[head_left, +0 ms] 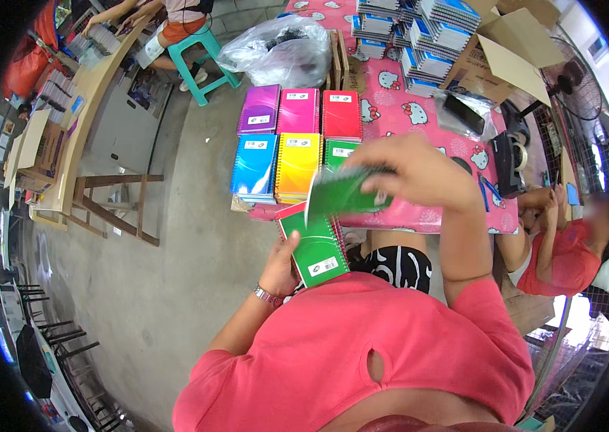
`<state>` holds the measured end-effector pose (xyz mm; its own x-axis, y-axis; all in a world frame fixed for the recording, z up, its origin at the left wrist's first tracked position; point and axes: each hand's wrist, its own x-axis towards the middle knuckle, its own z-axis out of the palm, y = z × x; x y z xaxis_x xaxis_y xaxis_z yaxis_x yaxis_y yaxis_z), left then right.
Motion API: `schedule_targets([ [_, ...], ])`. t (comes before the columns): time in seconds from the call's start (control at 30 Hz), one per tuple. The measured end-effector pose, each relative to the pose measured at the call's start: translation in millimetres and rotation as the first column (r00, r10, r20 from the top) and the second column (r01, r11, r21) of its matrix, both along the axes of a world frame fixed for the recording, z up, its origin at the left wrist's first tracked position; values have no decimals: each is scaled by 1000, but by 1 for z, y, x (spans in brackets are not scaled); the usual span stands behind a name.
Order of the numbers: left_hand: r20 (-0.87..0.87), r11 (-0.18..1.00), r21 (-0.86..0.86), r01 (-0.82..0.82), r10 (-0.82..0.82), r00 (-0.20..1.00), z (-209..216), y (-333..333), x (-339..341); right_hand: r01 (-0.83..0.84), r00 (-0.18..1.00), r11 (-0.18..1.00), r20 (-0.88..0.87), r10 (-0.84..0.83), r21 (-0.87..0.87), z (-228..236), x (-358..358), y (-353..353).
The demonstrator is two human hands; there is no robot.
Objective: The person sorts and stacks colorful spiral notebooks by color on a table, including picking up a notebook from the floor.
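My left hand point(280, 266) grips a small stack of spiral notebooks near my lap, a green notebook point(313, 250) on top and a red edge showing beneath. Above it, my right hand point(416, 171) holds another green notebook point(339, 196), smeared by motion. On the table in front stand stacks of spiral notebooks in two rows: purple point(260, 104), pink point(299, 115) and red point(342, 119) at the far side, then blue point(252, 162), yellow point(298, 155) and green point(336, 148) nearer. My right hand partly hides that green stack.
The pink patterned table point(405, 137) bears piles of spiral notebooks point(426, 47), an open cardboard box point(488, 65), a phone point(464, 112) on plastic and a tape dispenser point(510, 162). A plastic bag point(279, 54) and a teal stool point(203, 65) lie beyond. Another person point(567, 252) sits at right.
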<state>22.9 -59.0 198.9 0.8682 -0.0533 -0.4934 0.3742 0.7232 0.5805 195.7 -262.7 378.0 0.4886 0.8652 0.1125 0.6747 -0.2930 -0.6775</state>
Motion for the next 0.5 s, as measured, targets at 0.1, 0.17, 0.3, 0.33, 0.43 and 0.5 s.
schedule_targets([
  [0.1, 44, 957, -284, 53, -42, 998, 6, -1, 4, -438, 895, 898, 80, 439, -32, 20, -18, 35],
  [0.17, 119, 909, -389, 147, -109, 987, 14, 1, 7, -341, 939, 940, 59, 340, 22, -5, -7, 50],
  [0.3, 106, 899, -436, 29, 19, 994, 15, 4, -8, 379, 924, 912, 18, -381, -156, -97, 67, 77],
  [0.33, 110, 947, -320, -23, 61, 992, 14, 7, -13, 541, 840, 819, 66, -539, -191, -116, 76, 78],
  [0.43, 163, 963, -256, -78, 122, 979, 3, 30, -24, 615, 788, 753, 210, -578, -233, -137, 56, 88],
  [0.5, 136, 980, -194, -33, 60, 989, 0, 41, -25, 642, 764, 745, 228, -603, -182, -151, 60, 89],
])
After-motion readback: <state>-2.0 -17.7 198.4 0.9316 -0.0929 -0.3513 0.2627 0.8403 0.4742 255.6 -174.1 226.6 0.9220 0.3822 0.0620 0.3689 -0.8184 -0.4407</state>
